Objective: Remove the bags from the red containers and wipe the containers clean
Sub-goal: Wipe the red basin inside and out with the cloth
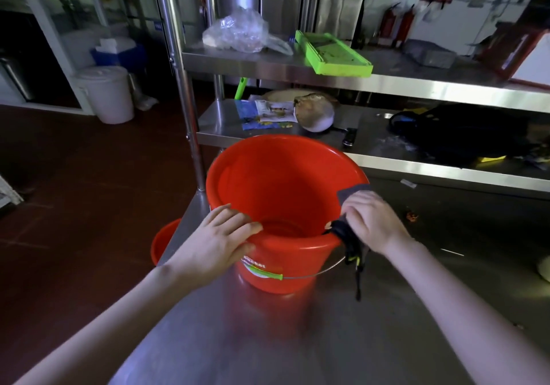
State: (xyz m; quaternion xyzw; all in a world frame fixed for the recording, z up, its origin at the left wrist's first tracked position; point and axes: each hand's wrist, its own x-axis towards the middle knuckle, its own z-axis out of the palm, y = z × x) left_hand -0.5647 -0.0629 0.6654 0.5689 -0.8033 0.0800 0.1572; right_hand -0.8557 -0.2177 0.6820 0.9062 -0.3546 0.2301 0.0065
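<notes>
the right hand pinches a dark cloth against the right lip of the bucket, fingers bunched down on it, a loose tail of it hanging outside past the wire handle. the wrist is bent down, the forearm coming in from the lower right. the left hand holds the near-left lip, fingers laid over the top and thumb on the outer wall, steadying it.

the bucket stands upright on the steel table, near its left edge, with no bag inside that i can see. it looks like thin, light plastic: smooth, a bit flexible at the mouth, and likely to skate or tip on the steel under a sideways rub. the rolled lip looks the best place to brace it, as the left hand does. the cloth is limp and should follow the wall easily.

a second bucket shows below the table edge.
</notes>
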